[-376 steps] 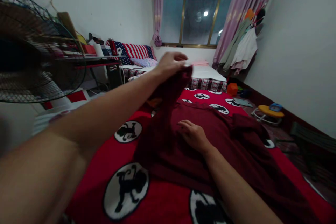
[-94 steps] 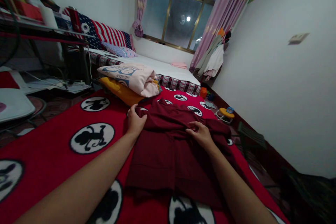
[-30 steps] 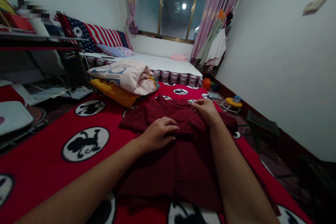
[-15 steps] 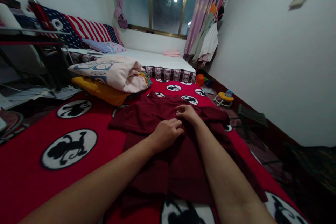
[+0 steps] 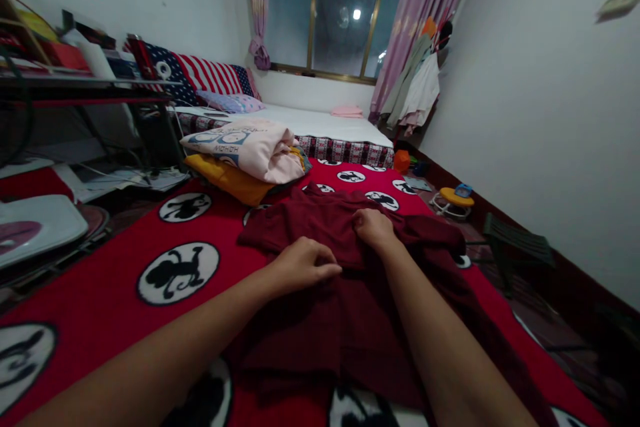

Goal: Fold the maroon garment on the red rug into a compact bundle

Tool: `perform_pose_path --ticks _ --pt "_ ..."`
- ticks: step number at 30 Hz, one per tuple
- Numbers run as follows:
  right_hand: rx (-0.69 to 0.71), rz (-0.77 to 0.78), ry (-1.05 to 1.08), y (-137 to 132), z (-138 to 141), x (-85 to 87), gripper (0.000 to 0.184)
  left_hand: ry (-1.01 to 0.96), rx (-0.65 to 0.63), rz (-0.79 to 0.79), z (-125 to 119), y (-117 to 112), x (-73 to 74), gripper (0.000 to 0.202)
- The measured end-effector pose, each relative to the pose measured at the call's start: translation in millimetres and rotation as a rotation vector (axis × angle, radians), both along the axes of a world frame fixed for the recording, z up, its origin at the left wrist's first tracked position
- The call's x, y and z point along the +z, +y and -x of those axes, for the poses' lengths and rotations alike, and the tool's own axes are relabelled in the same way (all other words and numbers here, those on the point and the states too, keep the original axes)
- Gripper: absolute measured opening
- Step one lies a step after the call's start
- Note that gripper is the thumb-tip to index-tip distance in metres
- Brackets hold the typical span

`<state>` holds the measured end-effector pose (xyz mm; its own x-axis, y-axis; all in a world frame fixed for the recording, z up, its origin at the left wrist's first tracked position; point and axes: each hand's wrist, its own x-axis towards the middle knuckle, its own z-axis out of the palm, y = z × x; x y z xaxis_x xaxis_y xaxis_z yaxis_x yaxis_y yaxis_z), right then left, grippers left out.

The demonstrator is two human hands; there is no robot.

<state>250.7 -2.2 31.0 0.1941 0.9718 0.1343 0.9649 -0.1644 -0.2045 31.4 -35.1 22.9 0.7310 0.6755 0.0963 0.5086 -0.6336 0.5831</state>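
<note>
A maroon shirt point(image 5: 320, 220) lies spread over the red blanket point(image 5: 125, 333), its sleeves out to the sides and some creases across its middle. My left hand point(image 5: 306, 263) hovers at or just over the shirt's centre, thumb and fingers apart with nothing between them. Farther up the cloth, my right hand point(image 5: 375, 228) has its fingers curled in on the fabric near the upper part. The fingertips of that hand are partly hidden.
Folded clothes, with a pale pink garment point(image 5: 265, 147) on top of a mustard one point(image 5: 225, 177), are stacked at the blanket's far left. Behind stands a bed point(image 5: 300, 120). A desk point(image 5: 100, 83) is on the left, a yellow stool point(image 5: 456, 197) and a dark folding stool point(image 5: 517, 237) on the right.
The view has swung left, so the room appears shifted right. My hands have drawn apart: the left has opened off the cloth, while the right's fingers have curled onto the shirt.
</note>
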Motion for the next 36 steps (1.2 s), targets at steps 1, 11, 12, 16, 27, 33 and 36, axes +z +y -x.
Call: perform_pose_path --ticks 1,11,12,16,27,33,36 --pt "-0.007 -0.003 -0.031 -1.2 4.9 3.6 0.028 0.029 0.163 -0.066 13.1 7.7 2.8 0.034" --pt "0.209 0.111 0.249 -4.7 23.4 10.4 0.012 0.223 0.789 -0.065 110.3 93.9 -15.8 0.067" --pt "0.216 0.127 0.303 -5.0 23.7 9.9 0.011 0.217 0.781 -0.039 111.9 97.0 -18.9 0.063" --pt "0.257 0.327 0.59 -8.3 15.9 16.4 0.012 0.177 0.742 0.012 115.4 103.6 -25.2 0.046" --pt "-0.055 0.502 0.433 -19.0 -52.5 27.9 0.01 -0.027 0.741 -0.479 85.9 76.2 -8.9 0.035" --pt "0.076 0.647 0.557 -22.1 -48.8 21.7 0.013 -0.224 0.232 -0.444 4.9 65.5 -0.2 0.022" --pt "0.142 0.679 0.634 -24.3 -56.1 20.0 0.021 -0.22 0.151 -0.385 -42.4 77.0 -0.4 0.03"
